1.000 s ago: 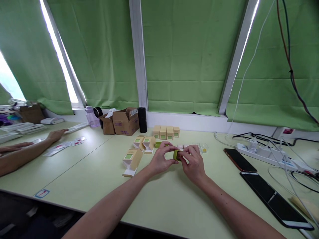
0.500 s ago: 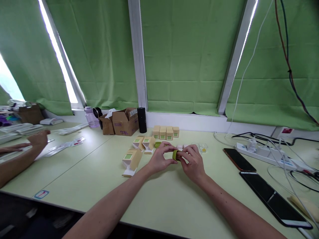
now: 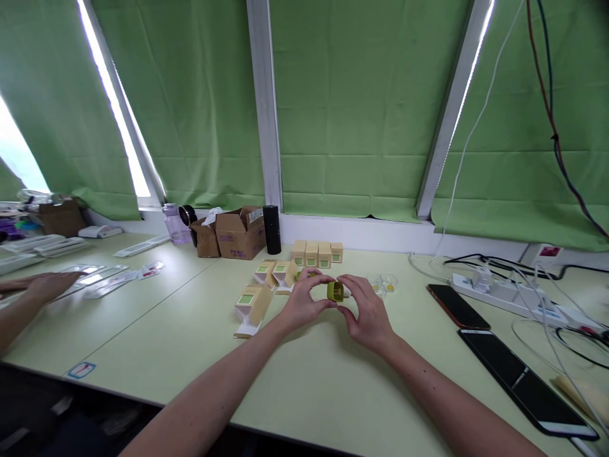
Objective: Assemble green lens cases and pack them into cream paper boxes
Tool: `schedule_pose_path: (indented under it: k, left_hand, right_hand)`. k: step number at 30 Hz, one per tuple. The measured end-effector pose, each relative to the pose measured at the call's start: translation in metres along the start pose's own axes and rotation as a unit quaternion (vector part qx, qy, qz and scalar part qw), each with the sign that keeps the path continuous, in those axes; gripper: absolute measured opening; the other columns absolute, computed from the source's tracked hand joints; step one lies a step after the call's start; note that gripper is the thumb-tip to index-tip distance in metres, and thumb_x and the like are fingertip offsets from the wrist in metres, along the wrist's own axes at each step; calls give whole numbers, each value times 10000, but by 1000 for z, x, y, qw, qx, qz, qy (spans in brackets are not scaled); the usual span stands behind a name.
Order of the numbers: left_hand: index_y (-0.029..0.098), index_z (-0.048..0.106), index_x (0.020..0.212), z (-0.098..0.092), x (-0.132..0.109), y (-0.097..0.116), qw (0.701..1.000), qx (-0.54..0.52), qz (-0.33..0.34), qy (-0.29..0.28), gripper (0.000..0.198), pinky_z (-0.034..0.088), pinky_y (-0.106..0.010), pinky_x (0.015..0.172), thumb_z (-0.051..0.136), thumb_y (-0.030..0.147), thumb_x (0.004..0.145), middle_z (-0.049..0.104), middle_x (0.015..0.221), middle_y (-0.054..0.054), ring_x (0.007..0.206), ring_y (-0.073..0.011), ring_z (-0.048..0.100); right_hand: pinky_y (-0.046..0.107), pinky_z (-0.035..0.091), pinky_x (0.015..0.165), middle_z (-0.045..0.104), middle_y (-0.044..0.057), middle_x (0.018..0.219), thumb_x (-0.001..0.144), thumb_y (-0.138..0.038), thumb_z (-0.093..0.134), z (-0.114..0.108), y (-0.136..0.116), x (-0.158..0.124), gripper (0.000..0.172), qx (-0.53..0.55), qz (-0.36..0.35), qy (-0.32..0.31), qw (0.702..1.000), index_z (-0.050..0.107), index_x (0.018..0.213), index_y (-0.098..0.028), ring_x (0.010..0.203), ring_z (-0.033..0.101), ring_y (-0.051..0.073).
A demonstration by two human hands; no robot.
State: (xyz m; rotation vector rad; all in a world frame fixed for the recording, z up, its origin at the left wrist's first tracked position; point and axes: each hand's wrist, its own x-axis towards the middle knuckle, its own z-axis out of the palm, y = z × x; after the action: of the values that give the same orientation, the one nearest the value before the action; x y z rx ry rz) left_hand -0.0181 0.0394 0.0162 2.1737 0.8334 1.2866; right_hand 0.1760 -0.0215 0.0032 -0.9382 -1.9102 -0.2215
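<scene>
Before the row of four closed tan cartons (image 3: 317, 253), we pinch a small olive-green plastic cap (image 3: 335, 291) in left-hand fingertips (image 3: 318, 296), right hand (image 3: 364, 312) curled loosely alongside; three open cartons (image 3: 266, 285) remain unfilled.

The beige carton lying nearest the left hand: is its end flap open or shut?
Open. The carton lies on its side on the table, its white end flap folded out.

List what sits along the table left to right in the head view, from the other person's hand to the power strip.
Co-worker's hand → purple bottle → brown cardboard box → black cylinder → left hand → green cap → right hand → orange-edged phone → power strip.
</scene>
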Motion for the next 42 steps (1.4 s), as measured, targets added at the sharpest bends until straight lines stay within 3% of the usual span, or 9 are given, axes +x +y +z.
schedule_pose_path:
  k: [7,12,16,25,32,42]
  left_hand:
    - [246,696,1203,3,-2,9,999,-21,35,-3,537,487,-488,1075,902,299,710,594,1194,-98,1214,-282,549]
    - [225,705,1084,1,-2,7,1000,-18,23,7,171,508,-440,1020,649,281,932,631,1097,-90,1140,-238,577]
    - [202,718,942,3,-1,3,999,-7,-36,21,113,531,-376,878,645,278,902,628,1001,-74,963,-206,606]
    - [195,701,835,7,2,16,997,-4,-80,-7,123,440,-309,723,638,289,882,718,822,-48,885,-212,616]
    - [185,674,766,8,3,16,997,-34,-71,-13,138,436,-283,681,619,276,854,691,745,-29,761,-174,617]
    - [179,660,759,9,2,18,995,-48,-82,-20,162,455,-276,677,608,298,855,672,751,-35,739,-167,608]
  right_hand:
    - [458,627,862,617,122,1294,866,-68,539,9,6,-3,554,62,45,18,997,524,1384,-266,1185,602,288]
    - [416,643,807,628,110,1245,880,-97,569,9,7,-1,460,111,74,54,990,560,1311,-257,1109,627,258]
    - [435,641,830,631,103,1232,891,-114,575,10,6,-1,415,120,86,60,987,570,1281,-253,1041,643,241]
    - [444,644,846,647,98,1217,896,-116,565,13,4,-2,407,121,77,58,988,568,1277,-258,1034,656,241]
    - [445,645,858,649,93,1223,893,-110,555,14,6,-2,416,119,71,53,989,566,1280,-261,1053,656,242]
    - [449,647,866,652,95,1226,897,-113,553,15,6,-3,404,120,73,52,989,569,1274,-258,1058,661,242]
